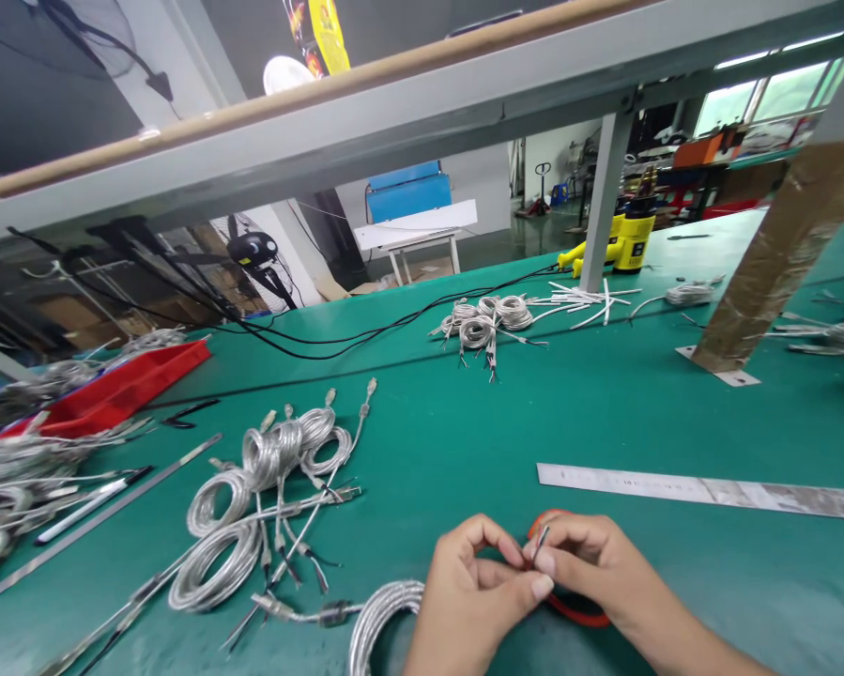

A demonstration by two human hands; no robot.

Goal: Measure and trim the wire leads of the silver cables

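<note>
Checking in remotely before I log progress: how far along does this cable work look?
Done, it seems: coiled clear cables lie bundled on the green bench mat, with more coils farther along. In hand: the left hand and right hand pinch a thin wire end above a red loop. Still left, perhaps: the cable heap beside the red tray, though its state is hard to tell.

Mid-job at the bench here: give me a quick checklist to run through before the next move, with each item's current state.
1. Left hand and right hand meet at the small metal-tipped wire end: ok.
2. Red loop lies apart from the steel ruler: ok.
3. Ruler lies flat on the green bench mat: ok.
4. Wire end joined to the red loop: cannot tell, fingers hide it.
5. Clear-sheathed cable coil apart from the left hand: cannot tell, they nearly touch.
</note>
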